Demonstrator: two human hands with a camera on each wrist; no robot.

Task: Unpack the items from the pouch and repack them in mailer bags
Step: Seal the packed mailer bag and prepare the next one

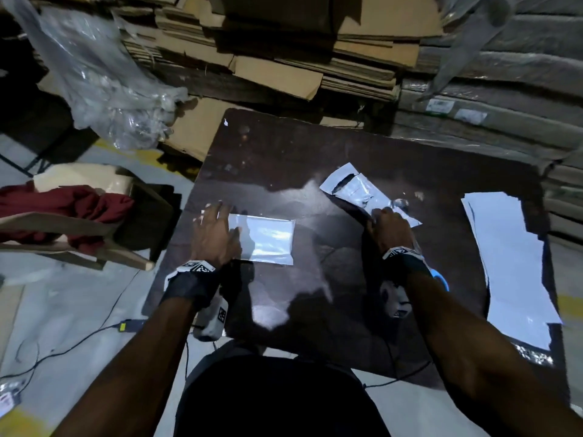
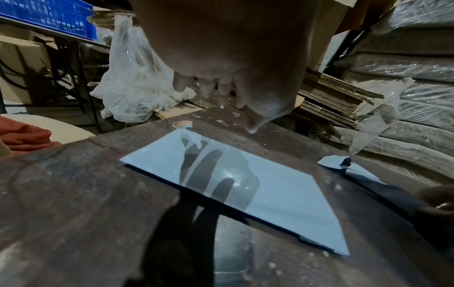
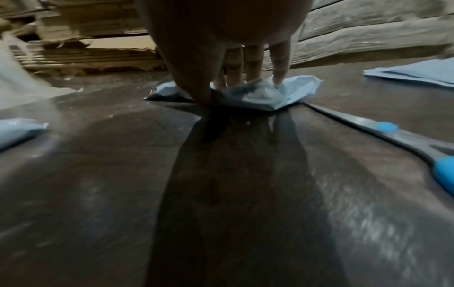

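Observation:
A flat white mailer bag (image 1: 265, 238) (image 2: 282, 194) lies on the dark table (image 1: 315, 146). My left hand (image 1: 214, 216) (image 2: 221, 97) is over the bag's left end with fingers spread and straight. In the left wrist view it is slightly above the bag and casts its shadow on it. Further right lies a torn, crumpled white pouch (image 1: 356, 190) (image 3: 290, 91). My right hand (image 1: 388, 219) (image 3: 236, 85) pinches the near end of the pouch between thumb and fingers against the table. What the pouch contains is hidden.
Blue-handled scissors (image 3: 383, 128) (image 1: 441, 279) lie just right of my right wrist. A stack of white mailer bags (image 1: 511, 263) sits along the table's right edge. Flattened cardboard (image 1: 284, 58) is piled behind the table. A clear plastic bag (image 1: 120, 99) and a chair with red cloth (image 1: 69, 212) stand to the left.

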